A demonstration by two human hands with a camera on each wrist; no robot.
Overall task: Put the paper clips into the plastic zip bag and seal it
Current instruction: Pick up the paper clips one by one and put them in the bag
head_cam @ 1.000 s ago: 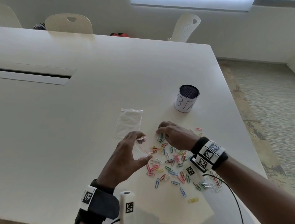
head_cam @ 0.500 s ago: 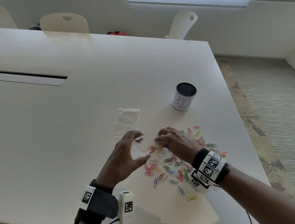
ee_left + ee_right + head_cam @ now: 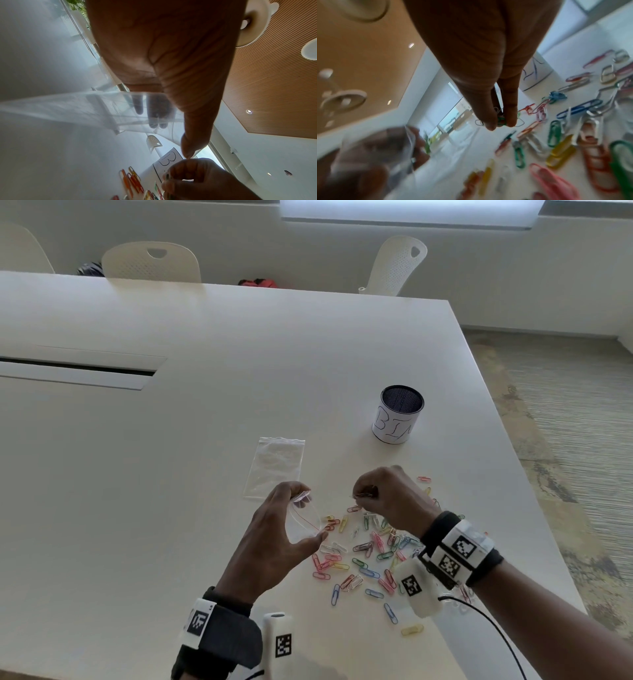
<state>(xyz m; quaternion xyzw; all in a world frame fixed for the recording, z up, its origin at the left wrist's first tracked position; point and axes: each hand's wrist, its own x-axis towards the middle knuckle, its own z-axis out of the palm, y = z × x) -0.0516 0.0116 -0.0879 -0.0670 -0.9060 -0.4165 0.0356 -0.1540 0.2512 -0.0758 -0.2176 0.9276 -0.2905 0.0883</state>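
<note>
My left hand (image 3: 291, 525) holds a small clear zip bag (image 3: 305, 520) between thumb and fingers, its mouth bowed open toward the right; the same zip bag (image 3: 120, 108) shows under the thumb in the left wrist view. My right hand (image 3: 373, 494) is lifted just right of it and pinches a few paper clips (image 3: 500, 120) between thumb and fingertips. Several coloured paper clips (image 3: 370, 553) lie scattered on the white table (image 3: 137, 474) below and to the right of both hands. A second clear zip bag (image 3: 275, 467) lies flat beyond my left hand.
A black mesh cup with a white paper label (image 3: 397, 416) stands behind the clips. The table's right edge (image 3: 534, 508) runs close to the clip pile. White chairs (image 3: 150, 263) line the far side, and a long slot (image 3: 78, 369) is cut in the tabletop at left.
My right hand has risen off the pile with a few clips pinched and drawn toward the bag's mouth. My left hand keeps the bag held open in about the same place.
</note>
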